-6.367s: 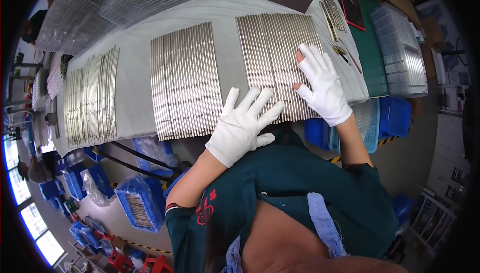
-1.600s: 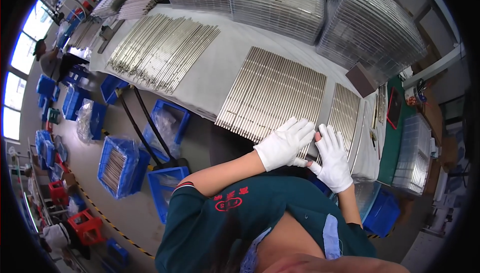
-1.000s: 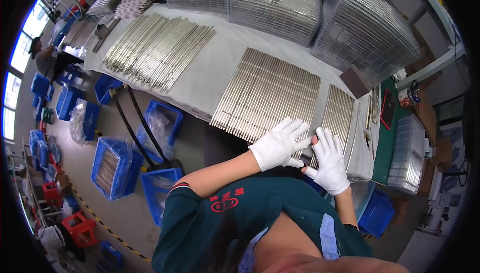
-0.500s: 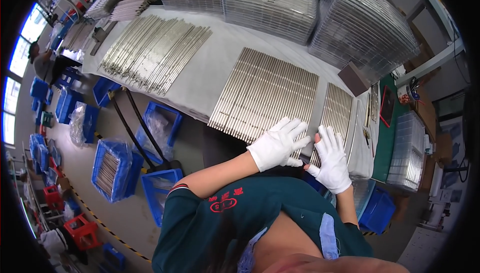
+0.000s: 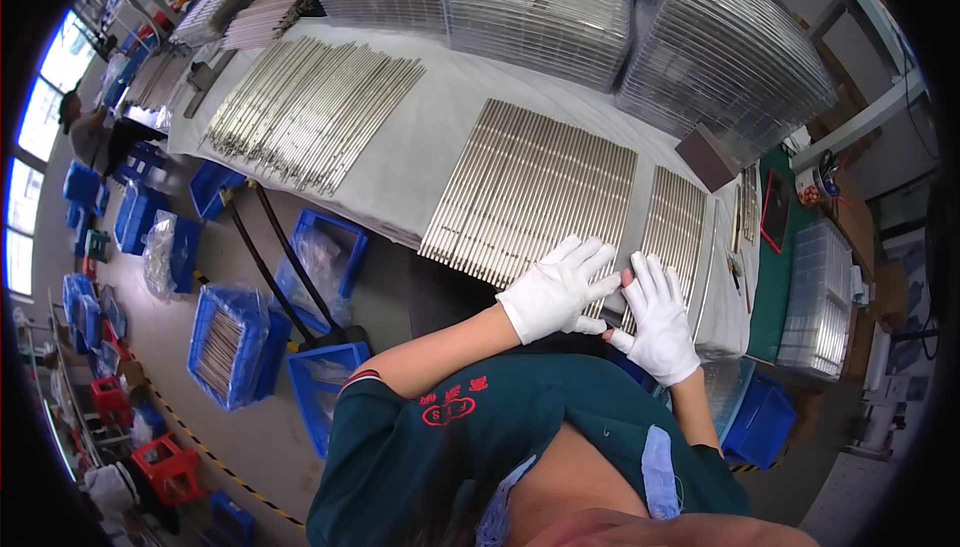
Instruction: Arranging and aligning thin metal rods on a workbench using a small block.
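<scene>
Extending from a red-lettered shirt (image 5: 545,392), 2 gloved hands (image 5: 555,292) (image 5: 657,329) overlie rods (image 5: 535,182).

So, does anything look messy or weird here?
Yes: the left bunch of rods on the white cloth has uneven, jagged ends, while the middle bunch lines up neatly. The glove on the right hand leaves the thumb tip and one fingertip bare.

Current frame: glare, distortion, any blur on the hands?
Head view: windows washed out; head view: bright glints along the metal rods; head view: striped floor tape bows, corners black; head view: left hand and right hand readable, no obvious motion blur.
</scene>
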Available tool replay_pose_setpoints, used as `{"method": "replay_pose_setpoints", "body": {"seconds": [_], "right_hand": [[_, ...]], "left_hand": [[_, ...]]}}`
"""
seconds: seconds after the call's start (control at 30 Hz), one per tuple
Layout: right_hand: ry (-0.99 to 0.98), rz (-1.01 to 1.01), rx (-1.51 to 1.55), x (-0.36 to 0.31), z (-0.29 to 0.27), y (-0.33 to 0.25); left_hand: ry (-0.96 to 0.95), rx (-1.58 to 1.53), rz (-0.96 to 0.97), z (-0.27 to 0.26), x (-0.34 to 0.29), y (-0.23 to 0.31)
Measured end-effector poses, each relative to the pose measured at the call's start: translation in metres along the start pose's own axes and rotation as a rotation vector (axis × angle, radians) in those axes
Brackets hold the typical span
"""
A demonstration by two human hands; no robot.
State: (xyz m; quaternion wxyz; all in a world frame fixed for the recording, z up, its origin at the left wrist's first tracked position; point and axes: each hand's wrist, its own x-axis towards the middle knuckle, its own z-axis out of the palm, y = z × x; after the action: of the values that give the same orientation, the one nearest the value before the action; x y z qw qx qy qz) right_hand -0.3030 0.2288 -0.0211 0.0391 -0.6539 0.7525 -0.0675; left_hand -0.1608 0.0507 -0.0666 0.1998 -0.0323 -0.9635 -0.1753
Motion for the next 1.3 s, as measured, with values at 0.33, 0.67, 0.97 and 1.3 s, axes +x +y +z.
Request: {"method": "replay_pose_setpoints", "body": {"seconds": [0.33,0.67,0.97,1.3], "right_hand": [[0.010,-0.002,0.000,-0.001,0.002,0.001],[0.050,-0.005,0.055,-0.005,-0.001,0.003],[0.084,0.012,0.023,-0.009,-0.008,0.009],[0.069,0.008,0.058,-0.008,-0.006,0.008]], "left_hand": [[-0.026,0.006,-0.006,-0.001,0.000,0.000],[-0.089,-0.018,-0.026,-0.004,0.000,0.001],[-0.037,-0.001,-0.016,-0.006,0.001,0.003],[-0.053,-0.011,-0.019,-0.006,0.001,0.001]]}}
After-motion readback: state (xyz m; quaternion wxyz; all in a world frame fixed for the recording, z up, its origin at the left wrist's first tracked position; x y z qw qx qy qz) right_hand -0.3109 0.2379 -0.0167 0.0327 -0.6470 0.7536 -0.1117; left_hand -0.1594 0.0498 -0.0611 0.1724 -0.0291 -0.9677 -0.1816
